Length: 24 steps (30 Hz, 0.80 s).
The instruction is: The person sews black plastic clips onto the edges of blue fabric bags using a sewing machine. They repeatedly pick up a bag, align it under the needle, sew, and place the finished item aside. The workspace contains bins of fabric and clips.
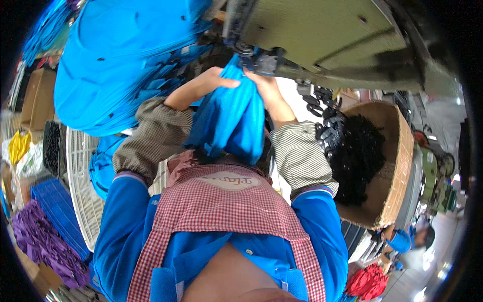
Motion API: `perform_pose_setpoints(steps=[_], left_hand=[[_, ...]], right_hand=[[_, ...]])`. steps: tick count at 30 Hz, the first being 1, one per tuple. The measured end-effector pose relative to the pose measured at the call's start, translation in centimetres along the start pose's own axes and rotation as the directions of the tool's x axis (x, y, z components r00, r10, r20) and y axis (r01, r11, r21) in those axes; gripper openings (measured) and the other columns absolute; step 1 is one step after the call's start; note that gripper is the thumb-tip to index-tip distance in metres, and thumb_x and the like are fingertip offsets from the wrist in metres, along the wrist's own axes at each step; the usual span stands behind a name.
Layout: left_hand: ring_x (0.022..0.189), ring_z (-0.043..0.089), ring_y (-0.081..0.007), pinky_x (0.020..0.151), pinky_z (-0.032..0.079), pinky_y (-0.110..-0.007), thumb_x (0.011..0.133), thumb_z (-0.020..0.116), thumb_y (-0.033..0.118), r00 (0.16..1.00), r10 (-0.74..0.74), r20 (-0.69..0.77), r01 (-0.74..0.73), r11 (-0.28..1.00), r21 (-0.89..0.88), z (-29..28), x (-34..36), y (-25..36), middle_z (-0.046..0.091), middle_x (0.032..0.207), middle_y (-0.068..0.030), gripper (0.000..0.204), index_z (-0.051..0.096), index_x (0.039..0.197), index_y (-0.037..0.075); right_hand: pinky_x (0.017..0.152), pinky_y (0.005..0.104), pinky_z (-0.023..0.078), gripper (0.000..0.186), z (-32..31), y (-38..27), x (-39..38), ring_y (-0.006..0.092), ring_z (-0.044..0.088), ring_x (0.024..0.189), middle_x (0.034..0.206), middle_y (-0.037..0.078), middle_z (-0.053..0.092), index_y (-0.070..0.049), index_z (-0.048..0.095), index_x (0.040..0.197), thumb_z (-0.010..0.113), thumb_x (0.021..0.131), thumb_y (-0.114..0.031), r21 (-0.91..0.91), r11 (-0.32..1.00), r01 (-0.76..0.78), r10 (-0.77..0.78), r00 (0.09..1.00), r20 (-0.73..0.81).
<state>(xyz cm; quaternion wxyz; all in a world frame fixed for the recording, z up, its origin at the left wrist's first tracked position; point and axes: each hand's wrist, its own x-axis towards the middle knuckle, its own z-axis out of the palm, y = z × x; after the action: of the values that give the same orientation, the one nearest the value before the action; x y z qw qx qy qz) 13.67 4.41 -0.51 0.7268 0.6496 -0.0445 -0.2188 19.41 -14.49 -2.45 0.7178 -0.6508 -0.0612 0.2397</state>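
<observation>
A piece of bright blue fabric (229, 118) hangs in folds in front of my chest, its upper end against the head of a green sewing machine (322, 38). My left hand (214, 82) grips the fabric's upper left side, with the thumb lying across it. On the other side, my right hand (265, 89) holds the upper right edge close beneath the machine's metal foot parts (261, 61). The right fingertips are partly hidden by the machine and the cloth. Where the needle meets the fabric cannot be made out.
A big stack of blue fabric pieces (121, 60) rises at the left, above a white plastic basket (83, 176). At the right stands a cardboard box (397, 171) holding black strips (359, 156). Purple bundles (45, 241) lie far left. Another person (402, 240) sits at the lower right.
</observation>
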Motion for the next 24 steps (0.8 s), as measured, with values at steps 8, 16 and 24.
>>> perform_pose_setpoints(steps=[8, 16, 24], left_hand=[[0.083, 0.062, -0.024, 0.078, 0.049, -0.034, 0.073, 0.071, 0.023, 0.945, -0.228, -0.233, 0.187, 0.965, -0.186, 1.5, -1.0, -1.0, 0.062, 0.097, -0.016, 0.047, 0.056, 0.105, -0.007], [0.094, 0.058, -0.0278, 0.083, 0.048, -0.039, 0.072, 0.072, 0.027, 0.858, -0.359, -0.368, 0.313, 0.933, -0.18, 2.4, -2.2, 0.5, 0.055, 0.109, -0.0202, 0.064, 0.043, 0.117, -0.008], [0.087, 0.06, -0.0224, 0.078, 0.047, -0.033, 0.071, 0.072, 0.027, 0.939, -0.283, -0.195, 0.267, 0.958, -0.107, 0.9, -1.3, -1.9, 0.06, 0.1, -0.0142, 0.05, 0.055, 0.107, -0.004]], right_hand=[[0.096, 0.0469, 0.035, 0.049, -23.9, 10.6, -1.7, 0.0327, 0.043, 0.117, 0.129, 0.014, 0.044, -0.011, 0.046, 0.124, 0.055, 0.077, -0.023, -0.891, 0.155, -0.427, -0.469, 0.762, -0.447], [0.089, 0.0423, 0.038, 0.029, -21.1, 9.9, -5.2, 0.0279, 0.051, 0.101, 0.108, 0.008, 0.058, -0.01, 0.062, 0.101, 0.061, 0.075, -0.023, -0.979, -0.061, -0.197, -0.343, 0.925, -0.164], [0.055, 0.0234, 0.05, 0.04, -5.2, -0.6, -6.7, 0.0122, 0.061, 0.066, 0.079, 0.002, 0.063, -0.004, 0.047, 0.114, 0.064, 0.078, 0.0, 0.317, 0.941, 0.12, -0.086, 0.989, -0.118]])
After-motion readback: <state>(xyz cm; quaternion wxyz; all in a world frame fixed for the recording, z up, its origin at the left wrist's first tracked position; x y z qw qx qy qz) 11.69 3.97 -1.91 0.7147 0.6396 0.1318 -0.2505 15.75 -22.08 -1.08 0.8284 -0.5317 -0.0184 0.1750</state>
